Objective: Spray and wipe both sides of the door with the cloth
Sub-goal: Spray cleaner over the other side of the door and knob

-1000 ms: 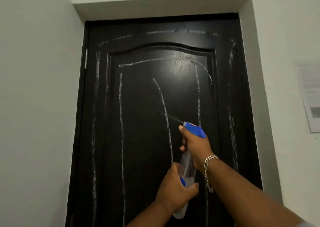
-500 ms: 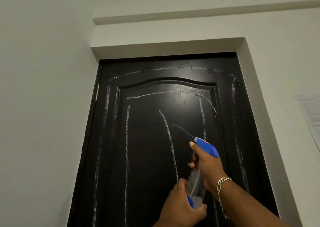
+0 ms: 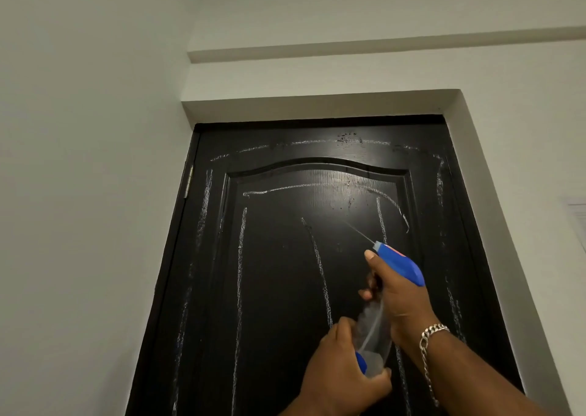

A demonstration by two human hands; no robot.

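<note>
The right hand (image 3: 398, 298) grips the spray bottle (image 3: 375, 327) at its blue head, and the left hand (image 3: 337, 374) holds its base. A thin jet reaches the black door (image 3: 279, 273), marked with chalk lines (image 3: 320, 270), between white walls (image 3: 79, 193).

The view tilts further upward than a second ago: more of the white wall above the door frame shows, and a ceiling step now crosses at 12 o'clock where before the door's top edge sat near the frame's upper border. The black door (image 3: 285, 289) sits lower in view. The spray bottle (image 3: 374, 327) and both hands ride lower toward 5 o'clock, the right hand (image 3: 396, 295) on the blue trigger head, the left hand (image 3: 339, 374) round the base. A thin jet leaves the nozzle toward 11 o'clock, and a wet sheen with droplets now spreads on the upper panel (image 3: 342, 193).
</note>
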